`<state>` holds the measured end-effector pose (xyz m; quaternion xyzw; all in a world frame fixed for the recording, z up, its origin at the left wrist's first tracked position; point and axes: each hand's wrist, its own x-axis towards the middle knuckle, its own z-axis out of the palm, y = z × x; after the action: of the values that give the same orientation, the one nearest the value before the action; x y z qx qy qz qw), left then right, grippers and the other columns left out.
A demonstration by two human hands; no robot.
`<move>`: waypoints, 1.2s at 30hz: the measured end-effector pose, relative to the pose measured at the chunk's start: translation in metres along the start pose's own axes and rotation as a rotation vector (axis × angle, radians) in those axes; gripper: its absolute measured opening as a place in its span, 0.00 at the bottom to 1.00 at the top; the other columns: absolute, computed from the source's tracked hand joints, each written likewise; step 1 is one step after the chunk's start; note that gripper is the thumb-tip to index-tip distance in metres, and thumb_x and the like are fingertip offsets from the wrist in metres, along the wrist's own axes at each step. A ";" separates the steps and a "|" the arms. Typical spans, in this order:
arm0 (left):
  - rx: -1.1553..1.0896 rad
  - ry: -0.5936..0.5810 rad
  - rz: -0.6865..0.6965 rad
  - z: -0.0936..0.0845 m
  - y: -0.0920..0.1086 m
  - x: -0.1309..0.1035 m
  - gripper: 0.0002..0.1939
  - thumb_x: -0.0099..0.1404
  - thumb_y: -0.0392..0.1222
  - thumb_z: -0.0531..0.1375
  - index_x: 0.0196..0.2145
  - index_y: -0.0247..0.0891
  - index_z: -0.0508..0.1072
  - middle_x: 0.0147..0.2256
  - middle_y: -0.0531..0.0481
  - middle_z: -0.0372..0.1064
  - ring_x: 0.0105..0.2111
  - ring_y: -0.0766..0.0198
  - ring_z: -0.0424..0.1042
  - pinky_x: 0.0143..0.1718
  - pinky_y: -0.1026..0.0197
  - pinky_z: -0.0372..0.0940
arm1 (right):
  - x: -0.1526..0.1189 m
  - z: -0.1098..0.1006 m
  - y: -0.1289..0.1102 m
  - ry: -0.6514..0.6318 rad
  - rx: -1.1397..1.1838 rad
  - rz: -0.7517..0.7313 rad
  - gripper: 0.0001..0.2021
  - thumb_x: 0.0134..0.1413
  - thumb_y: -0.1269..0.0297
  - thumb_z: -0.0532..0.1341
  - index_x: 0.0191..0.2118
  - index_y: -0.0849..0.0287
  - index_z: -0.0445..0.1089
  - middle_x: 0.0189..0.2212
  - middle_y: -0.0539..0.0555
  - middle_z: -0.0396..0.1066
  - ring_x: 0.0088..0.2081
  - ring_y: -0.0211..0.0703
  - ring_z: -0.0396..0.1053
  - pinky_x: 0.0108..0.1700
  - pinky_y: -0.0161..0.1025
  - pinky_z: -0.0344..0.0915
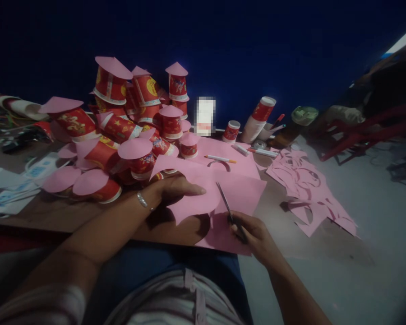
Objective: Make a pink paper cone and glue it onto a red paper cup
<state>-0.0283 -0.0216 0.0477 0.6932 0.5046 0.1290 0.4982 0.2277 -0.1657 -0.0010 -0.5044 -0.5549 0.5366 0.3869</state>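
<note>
My left hand grips a sheet of pink paper from its left side, thumb stretched over the top and the other fingers hidden beneath. Curved pieces are cut out of the sheet's edges. In my right hand is a pair of scissors with black handles, the blades pointing up and left against the paper. Whether the blades are parted I cannot tell. More pink paper lies under the held sheet, reaching toward the table's front edge.
To the left are piled several red paper cups with pink cone tops. Behind the paper lie an orange-ended marker, a stack of cups and a single red cup. Pink paper scraps cover the right side of the brown table.
</note>
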 end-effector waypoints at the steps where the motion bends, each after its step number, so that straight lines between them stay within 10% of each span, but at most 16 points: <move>1: 0.012 -0.004 -0.010 0.000 0.000 0.000 0.19 0.51 0.58 0.72 0.34 0.40 0.83 0.29 0.47 0.78 0.35 0.50 0.76 0.34 0.56 0.67 | 0.000 -0.001 0.000 -0.002 -0.006 -0.002 0.18 0.63 0.47 0.62 0.39 0.60 0.75 0.25 0.48 0.61 0.26 0.33 0.55 0.27 0.32 0.56; 10: -0.203 -0.106 0.003 0.000 0.016 -0.009 0.14 0.51 0.51 0.72 0.31 0.40 0.81 0.29 0.48 0.78 0.36 0.53 0.77 0.38 0.57 0.70 | -0.005 -0.006 0.000 -0.021 -0.009 0.028 0.21 0.63 0.46 0.61 0.43 0.61 0.76 0.25 0.49 0.62 0.23 0.32 0.53 0.23 0.31 0.53; 23: -0.054 -0.119 -0.055 -0.006 0.019 -0.010 0.14 0.48 0.48 0.73 0.17 0.41 0.75 0.19 0.52 0.71 0.32 0.55 0.76 0.33 0.61 0.69 | -0.004 -0.006 -0.001 -0.069 -0.012 0.074 0.20 0.63 0.48 0.62 0.47 0.60 0.76 0.27 0.49 0.62 0.24 0.31 0.52 0.22 0.29 0.50; 36: 0.113 -0.059 -0.121 -0.009 0.012 -0.006 0.13 0.47 0.51 0.74 0.24 0.40 0.81 0.25 0.50 0.76 0.31 0.53 0.75 0.32 0.59 0.66 | -0.004 -0.008 -0.003 -0.107 -0.017 0.090 0.21 0.62 0.46 0.62 0.48 0.59 0.76 0.28 0.50 0.65 0.25 0.32 0.54 0.23 0.30 0.53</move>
<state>-0.0303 -0.0210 0.0634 0.6918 0.5372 0.0496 0.4799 0.2362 -0.1675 0.0032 -0.5027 -0.5560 0.5749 0.3279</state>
